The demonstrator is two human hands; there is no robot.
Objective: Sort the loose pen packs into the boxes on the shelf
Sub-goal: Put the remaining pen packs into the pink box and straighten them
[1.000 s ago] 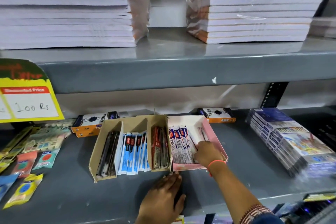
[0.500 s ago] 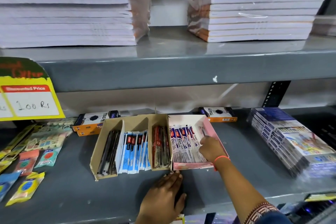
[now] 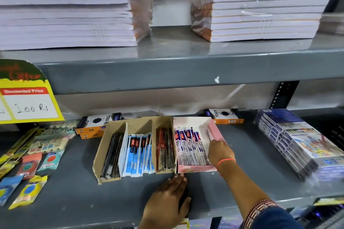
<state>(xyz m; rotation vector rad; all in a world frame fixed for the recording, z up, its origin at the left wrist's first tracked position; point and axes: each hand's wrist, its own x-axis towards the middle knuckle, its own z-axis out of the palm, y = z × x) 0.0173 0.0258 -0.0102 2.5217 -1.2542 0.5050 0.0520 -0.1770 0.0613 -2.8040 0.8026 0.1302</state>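
A pink box (image 3: 216, 131) stands on the grey shelf (image 3: 74, 191) and holds a row of white-and-blue pen packs (image 3: 188, 147). My right hand (image 3: 220, 152) is inside it by the right wall, fingers pinched on a thin pen pack (image 3: 208, 135) that lies along that wall. Left of the pink box is a brown cardboard box (image 3: 98, 156) with black pens (image 3: 111, 154), blue packs (image 3: 138, 151) and red pens (image 3: 164, 149) in separate compartments. My left hand (image 3: 167, 199) rests flat on the shelf, its fingertips at the boxes' front edge.
Loose sachets and small packs (image 3: 28, 158) lie at the left. Orange-and-black boxes (image 3: 95, 122) sit behind the cardboard box. A stack of blue packs (image 3: 301, 141) fills the right side. Notebook stacks (image 3: 260, 5) sit on the shelf above, and a yellow price tag (image 3: 28, 102) hangs left.
My right hand has slid from the middle of the pink box to its right wall, onto the thin pack there. The left hand has stayed put.
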